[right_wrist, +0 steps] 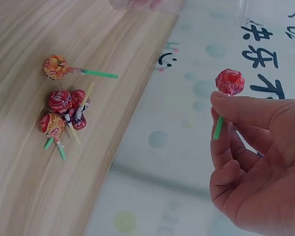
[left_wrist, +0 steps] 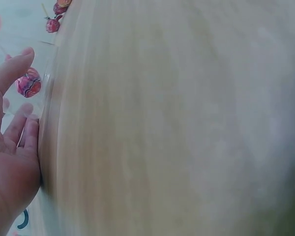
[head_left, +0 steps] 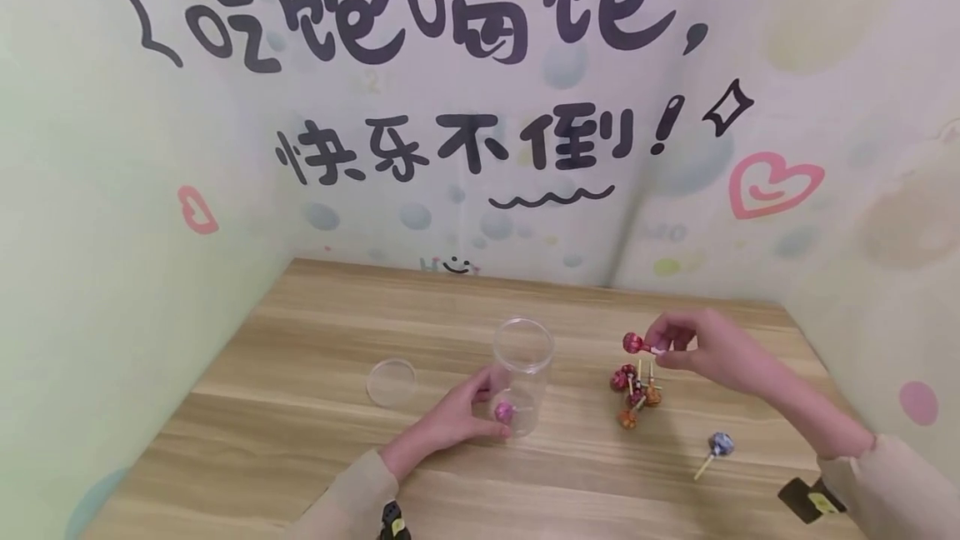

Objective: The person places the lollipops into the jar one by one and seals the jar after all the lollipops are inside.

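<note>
A clear plastic jar [head_left: 522, 357] stands upright and uncapped on the table, a pink-wrapped lollipop [head_left: 503, 412] at its bottom. Low on its side, my left hand [head_left: 456, 415] holds it between thumb and fingers. In the left wrist view that hand [left_wrist: 12, 172] spreads around the see-through wall. My right hand [head_left: 708, 348] is raised right of the jar and pinches a red-wrapped lollipop [head_left: 633, 343] by its stick. Its green stick tip shows below the thumb in the right wrist view, under the red candy [right_wrist: 230, 81].
Beneath the right hand lies a cluster of red and orange lollipops [head_left: 622, 378]. Nearer me is a blue-wrapped lollipop [head_left: 721, 443]. A round clear lid [head_left: 392, 382] lies left of the jar. Printed walls border the wooden table [head_left: 300, 440] at the back and sides.
</note>
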Demonstrator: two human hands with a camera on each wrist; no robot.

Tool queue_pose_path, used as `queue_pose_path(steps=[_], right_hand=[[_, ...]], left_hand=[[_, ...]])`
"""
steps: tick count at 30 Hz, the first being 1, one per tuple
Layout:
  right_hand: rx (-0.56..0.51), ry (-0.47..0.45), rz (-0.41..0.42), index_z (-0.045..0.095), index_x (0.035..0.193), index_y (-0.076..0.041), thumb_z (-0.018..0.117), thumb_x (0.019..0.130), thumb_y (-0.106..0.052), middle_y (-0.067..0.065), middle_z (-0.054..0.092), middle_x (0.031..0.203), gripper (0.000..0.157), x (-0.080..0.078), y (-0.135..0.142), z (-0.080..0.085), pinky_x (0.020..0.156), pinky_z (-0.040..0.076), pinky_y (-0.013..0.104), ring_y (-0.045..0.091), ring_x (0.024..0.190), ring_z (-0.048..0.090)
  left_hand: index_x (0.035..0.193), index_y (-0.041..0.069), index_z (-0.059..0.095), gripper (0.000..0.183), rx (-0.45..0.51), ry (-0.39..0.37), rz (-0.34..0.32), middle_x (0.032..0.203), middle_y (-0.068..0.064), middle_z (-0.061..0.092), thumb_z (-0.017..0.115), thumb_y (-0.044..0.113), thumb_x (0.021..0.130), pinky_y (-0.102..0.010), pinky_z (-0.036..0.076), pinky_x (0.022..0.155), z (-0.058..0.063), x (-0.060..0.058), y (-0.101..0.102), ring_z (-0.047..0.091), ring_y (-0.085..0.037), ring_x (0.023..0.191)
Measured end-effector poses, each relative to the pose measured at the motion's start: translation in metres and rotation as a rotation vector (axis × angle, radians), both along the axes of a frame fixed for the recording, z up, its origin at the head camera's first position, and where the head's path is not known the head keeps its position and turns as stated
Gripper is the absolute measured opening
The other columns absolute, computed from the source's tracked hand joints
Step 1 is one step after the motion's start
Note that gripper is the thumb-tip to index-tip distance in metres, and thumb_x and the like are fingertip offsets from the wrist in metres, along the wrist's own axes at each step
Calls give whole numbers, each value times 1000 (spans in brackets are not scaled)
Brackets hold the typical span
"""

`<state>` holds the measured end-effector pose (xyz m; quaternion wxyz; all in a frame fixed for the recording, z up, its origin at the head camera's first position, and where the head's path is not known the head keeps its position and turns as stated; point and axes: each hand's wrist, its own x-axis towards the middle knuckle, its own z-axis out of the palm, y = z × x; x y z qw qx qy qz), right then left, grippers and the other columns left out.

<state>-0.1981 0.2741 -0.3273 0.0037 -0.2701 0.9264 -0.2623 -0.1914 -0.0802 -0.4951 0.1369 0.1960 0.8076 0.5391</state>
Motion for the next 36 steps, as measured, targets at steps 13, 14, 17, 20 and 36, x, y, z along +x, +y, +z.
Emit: queue_pose_path(steps=[13, 14, 17, 20, 36], right_hand=[[6, -106, 22, 71, 93, -18, 77, 82, -10, -6, 64, 79, 15, -12, -33, 27, 62, 48, 20, 6, 72, 55], [8, -106, 34, 72, 93, -18, 77, 83, -10, -6, 64, 79, 14, -13, -37, 30, 62, 48, 20, 6, 72, 55], [15, -110, 63, 73, 94, -20, 77, 83, -13, -7, 66, 79, 14, -16, -47, 35, 64, 48, 21, 7, 74, 55], [23, -117, 93, 73, 94, -21, 77, 83, -13, -8, 66, 80, 14, -17, -56, 40, 65, 49, 21, 8, 75, 55], [37, -192, 235, 77, 98, -15, 75, 84, -9, -4, 73, 83, 15, -35, -92, 50, 63, 51, 22, 10, 72, 58]], left_hand=[[143, 11, 45, 81, -11, 9, -11, 142, -16, 54, 86, 19, 74, -53, 39, 115, -5, 1, 2, 55, -36, 130], [144, 11, 44, 82, -14, 8, -9, 142, -16, 54, 86, 19, 74, -53, 39, 115, -5, 1, 1, 54, -37, 130], [144, 11, 44, 83, -19, 7, -6, 143, -17, 53, 86, 19, 74, -53, 39, 116, -4, 1, 0, 54, -37, 131], [144, 11, 44, 82, -16, 9, -12, 143, -17, 53, 86, 19, 75, -53, 38, 116, -3, 1, 0, 54, -37, 131], [146, 8, 42, 83, -7, 8, -14, 143, -17, 53, 85, 20, 76, -54, 38, 116, -5, -2, -1, 52, -37, 132]])
